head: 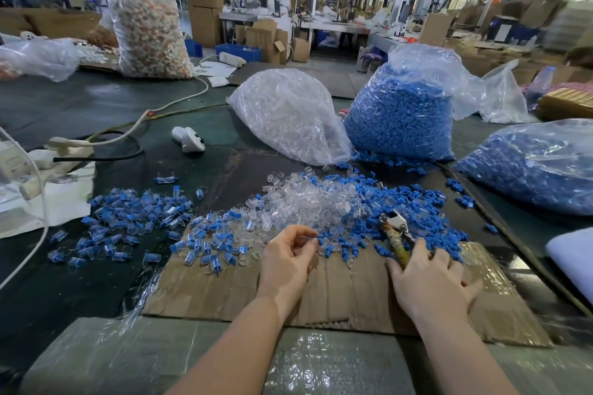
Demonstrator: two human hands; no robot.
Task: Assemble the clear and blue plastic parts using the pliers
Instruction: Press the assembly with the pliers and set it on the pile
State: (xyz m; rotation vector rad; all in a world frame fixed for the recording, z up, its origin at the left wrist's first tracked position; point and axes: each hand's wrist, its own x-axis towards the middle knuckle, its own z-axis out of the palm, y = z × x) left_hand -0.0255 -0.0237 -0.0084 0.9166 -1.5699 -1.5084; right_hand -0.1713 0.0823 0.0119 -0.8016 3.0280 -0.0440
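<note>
Right now the left hand (287,255) sits at about 6 o'clock on the cardboard sheet (337,298), fingers curled, pinching a small piece (316,238) w/ blue on it between thumb and fingertips; can't tell if it's a bare blue part or one already seated in a clear body. Right hand (431,279) is at 5 o'clock, fingers mostly spread flat on the cardboard, thumb and index closing round the handle of the pliers (396,236). Pliers head points to 11 o'clock and lies on the blue parts (414,202); whether the head is parted I can't tell.

Loose clear parts (308,202) are heaped at 12 o'clock just beyond the hands, blue ones spilling to 1–2 o'clock. Assembled pieces (128,218) are scattered at 9–10 o'clock. Big bags behind: clear bag (288,115) at 12, blue bag (401,119) at 1, another blue bag (539,170) at 3.

Risks, prob.: right grip on the handle looks partial, so lifting the pliers could let them twist or drag blue parts off the pile. Pinched piece is tiny and held only at the tips, easy to drop into the mixed heap. If the squeeze lands off-axis, the blue insert may seat crooked or the clear shell may crack.
</note>
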